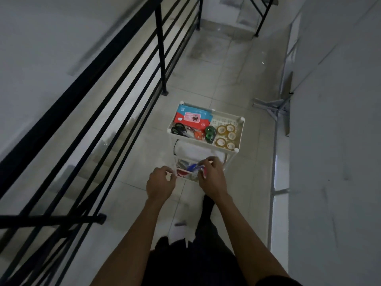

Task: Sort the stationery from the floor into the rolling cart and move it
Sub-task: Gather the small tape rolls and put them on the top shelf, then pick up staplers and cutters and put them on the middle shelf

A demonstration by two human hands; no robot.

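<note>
A white rolling cart (226,114) stands on the tiled corridor floor just ahead of me. Its top tray holds a red and blue wipes pack (192,117), several clear tape rolls (225,135), a green tape dispenser (210,132) and a dark dispenser (178,127). A white bundle (198,150) lies in the middle tier. Blue and red items (188,170) fill the tier below. My left hand (160,182) grips the cart's near left corner post. My right hand (212,176) grips the near right side of the frame.
A black metal railing (160,48) runs along the left, with a stairwell drop beyond it. A grey wall closes the right side, and a grey metal stand (276,106) lies at its foot. A small dark object (180,223) lies on the floor by my feet.
</note>
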